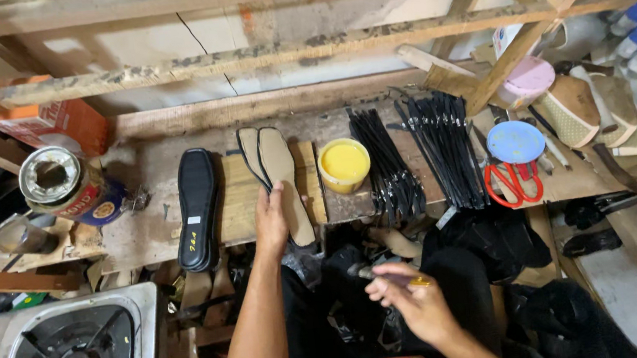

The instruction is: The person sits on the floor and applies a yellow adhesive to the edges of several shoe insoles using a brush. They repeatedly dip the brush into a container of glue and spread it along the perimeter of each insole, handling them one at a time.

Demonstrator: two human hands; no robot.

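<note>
My left hand (270, 223) rests on a stack of tan insoles (281, 176) lying on a wooden board (237, 197) at the workbench's front edge, fingers pressing the near end. My right hand (412, 301) is lower, over my lap, pinching a thin brush handle (377, 275) with a yellowish tip. A yellow tub of glue (344, 164) stands just right of the insoles. A black sole (197, 209) lies to their left.
Two bundles of black straps (418, 155) fan out on the bench. Red-handled scissors (513, 181) and a blue lid (515, 141) lie further right. A tin can (66, 186) is at left, a gas stove (76, 354) at lower left.
</note>
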